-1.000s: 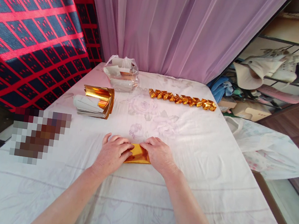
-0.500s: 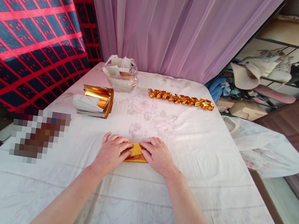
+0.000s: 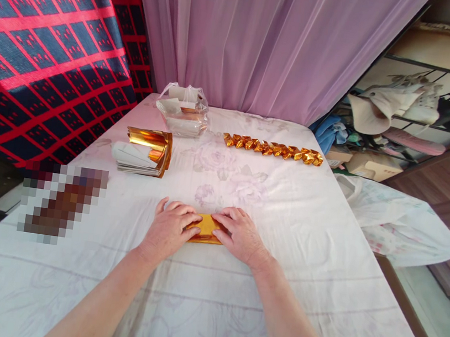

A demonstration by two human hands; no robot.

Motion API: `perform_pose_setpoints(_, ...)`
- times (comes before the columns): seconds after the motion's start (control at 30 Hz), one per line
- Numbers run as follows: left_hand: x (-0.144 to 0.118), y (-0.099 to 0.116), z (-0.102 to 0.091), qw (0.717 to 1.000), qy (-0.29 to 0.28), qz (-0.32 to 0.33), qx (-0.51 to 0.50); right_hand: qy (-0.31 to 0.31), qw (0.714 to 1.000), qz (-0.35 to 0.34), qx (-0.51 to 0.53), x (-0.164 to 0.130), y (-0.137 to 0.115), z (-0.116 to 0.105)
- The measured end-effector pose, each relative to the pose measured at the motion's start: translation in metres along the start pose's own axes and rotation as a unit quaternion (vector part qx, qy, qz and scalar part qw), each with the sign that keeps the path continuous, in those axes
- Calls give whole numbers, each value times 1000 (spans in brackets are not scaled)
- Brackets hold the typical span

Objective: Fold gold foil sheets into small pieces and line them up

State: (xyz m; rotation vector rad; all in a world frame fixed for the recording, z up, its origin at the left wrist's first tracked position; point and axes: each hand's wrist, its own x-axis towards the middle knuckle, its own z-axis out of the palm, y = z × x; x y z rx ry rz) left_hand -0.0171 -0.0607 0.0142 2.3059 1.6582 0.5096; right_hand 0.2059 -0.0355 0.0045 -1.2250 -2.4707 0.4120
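A folded sheet of gold foil paper (image 3: pixel 205 229) lies on the cloth-covered table between my hands. The fingers and thumb of my left hand (image 3: pixel 173 225) hold its left end against the cloth. At the right end, my right hand (image 3: pixel 240 233) grips it the same way, fingertips along the top and thumb near the lower edge. Both ends of the paper are covered by my fingers. Beyond, to the left, stands a curled stack of gold foil sheets (image 3: pixel 147 153) with white backs. A row of folded gold foil pieces (image 3: pixel 273 149) lies at the back right.
A clear plastic bag (image 3: pixel 183 111) with paper bundles sits at the table's back. A blurred-out object (image 3: pixel 64 204) lies at the left edge. Purple curtains (image 3: pixel 247 38) hang behind. To the right are a shoe rack (image 3: pixel 415 123) and a white plastic bag (image 3: pixel 409 228).
The thumbs have shifted slightly along the lower edge of the foil paper. Otherwise both hands stay in place, and the view has moved a little.
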Motion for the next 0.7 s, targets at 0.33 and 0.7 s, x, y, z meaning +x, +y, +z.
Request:
perform_pose_setpoints(0.33, 0, 0, 1, 1000, -5, -7, 0, -26, 999, -28, 13, -3, 5, -3)
perform_pose_setpoints(0.7, 0, 4, -6, 1000, -24, 1, 18, -49, 997, -37, 42, -5, 6, -14)
